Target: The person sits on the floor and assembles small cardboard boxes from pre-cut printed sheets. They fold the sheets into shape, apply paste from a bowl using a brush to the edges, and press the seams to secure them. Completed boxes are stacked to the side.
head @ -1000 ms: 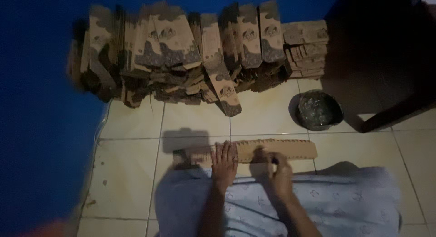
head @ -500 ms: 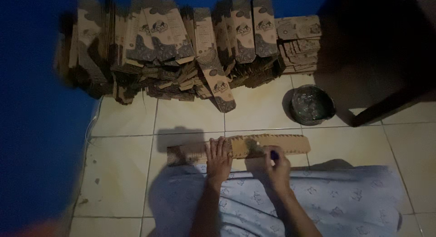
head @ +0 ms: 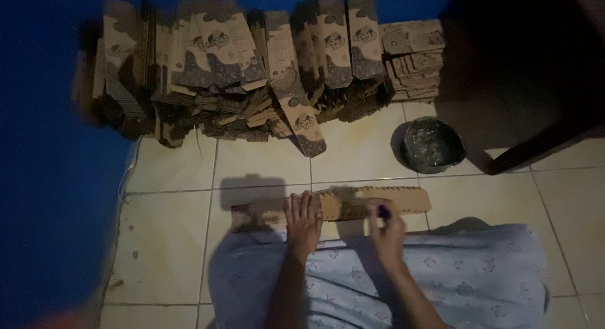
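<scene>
Both forearms reach forward from the bottom edge over a pale patterned cloth (head: 441,278) covering the lap. The left hand (head: 303,220) lies palm down with its fingers (head: 299,203) straight and close together, pressing flat on a long flattened cardboard strip (head: 403,200). The right hand (head: 386,233) is curled beside it, its fingers pinched together on a small dark-tipped tool (head: 382,210) whose tip meets the strip's near edge; the tool is too small and dim to tell its kind. The strip lies on the tiled floor (head: 170,241) just beyond the cloth, its long axis running left to right across the view, tilted slightly upward toward the right end. Beyond it a round dark bowl (head: 432,145) sits on the tiles, and a heap of flattened printed cartons (head: 265,70) leans against the blue wall (head: 44,178).
</scene>
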